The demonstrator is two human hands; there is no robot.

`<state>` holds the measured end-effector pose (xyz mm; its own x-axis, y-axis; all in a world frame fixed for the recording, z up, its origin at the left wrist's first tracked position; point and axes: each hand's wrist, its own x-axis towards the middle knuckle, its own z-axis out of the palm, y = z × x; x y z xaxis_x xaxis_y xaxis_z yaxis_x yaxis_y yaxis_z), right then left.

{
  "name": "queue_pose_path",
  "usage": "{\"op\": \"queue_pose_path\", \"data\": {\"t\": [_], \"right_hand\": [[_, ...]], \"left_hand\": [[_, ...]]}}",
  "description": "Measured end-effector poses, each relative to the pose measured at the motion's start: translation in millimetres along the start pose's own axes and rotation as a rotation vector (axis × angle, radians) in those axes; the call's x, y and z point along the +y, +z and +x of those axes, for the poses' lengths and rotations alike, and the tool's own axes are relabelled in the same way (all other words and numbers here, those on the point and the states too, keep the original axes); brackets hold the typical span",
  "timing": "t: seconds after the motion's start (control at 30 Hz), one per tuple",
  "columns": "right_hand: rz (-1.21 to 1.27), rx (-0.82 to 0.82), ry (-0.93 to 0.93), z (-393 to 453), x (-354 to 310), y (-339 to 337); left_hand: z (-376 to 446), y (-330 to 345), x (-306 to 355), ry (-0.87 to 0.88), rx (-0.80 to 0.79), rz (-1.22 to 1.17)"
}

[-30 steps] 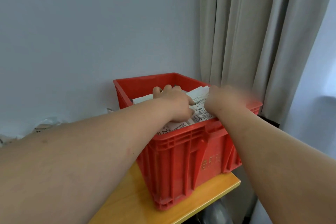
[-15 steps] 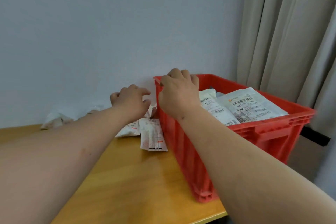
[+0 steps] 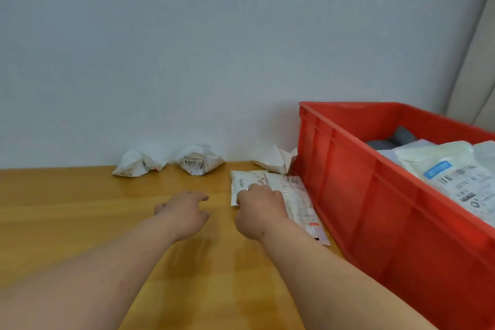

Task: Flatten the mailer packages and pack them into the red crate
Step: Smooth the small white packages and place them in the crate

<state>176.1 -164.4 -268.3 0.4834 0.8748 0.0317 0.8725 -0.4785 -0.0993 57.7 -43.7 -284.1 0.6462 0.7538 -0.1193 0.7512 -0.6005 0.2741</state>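
My right hand [image 3: 258, 209] has left the rim of the red crate [image 3: 375, 195] and come down on the flat mailers [image 3: 292, 195] beside its left wall, fingers curled onto the top one (whether they pinch it I cannot tell, the hand hides them). My left hand [image 3: 184, 211] has dropped from the back pile to hover over the wooden table [image 3: 67, 217], fingers loosely spread, holding nothing. Packed mailers [image 3: 442, 169] lie in the crate; three crumpled mailers [image 3: 197, 161] wait by the wall.

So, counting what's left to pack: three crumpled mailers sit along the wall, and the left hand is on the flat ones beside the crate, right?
Not quite: the head view shows the right hand on the flat mailers; the left hand holds nothing.
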Motion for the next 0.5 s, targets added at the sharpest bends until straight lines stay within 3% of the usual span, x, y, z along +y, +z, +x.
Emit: {"op": "queue_pose_path", "data": {"t": [0.33,0.5], "right_hand": [[0.049,0.122,-0.037,116,-45,33],[-0.116,0.041,-0.073,157,-53,38]], "left_hand": [[91,19,-65,-0.045,0.1,-0.163],[122,18,-78,-0.009,0.186,-0.253]]}}
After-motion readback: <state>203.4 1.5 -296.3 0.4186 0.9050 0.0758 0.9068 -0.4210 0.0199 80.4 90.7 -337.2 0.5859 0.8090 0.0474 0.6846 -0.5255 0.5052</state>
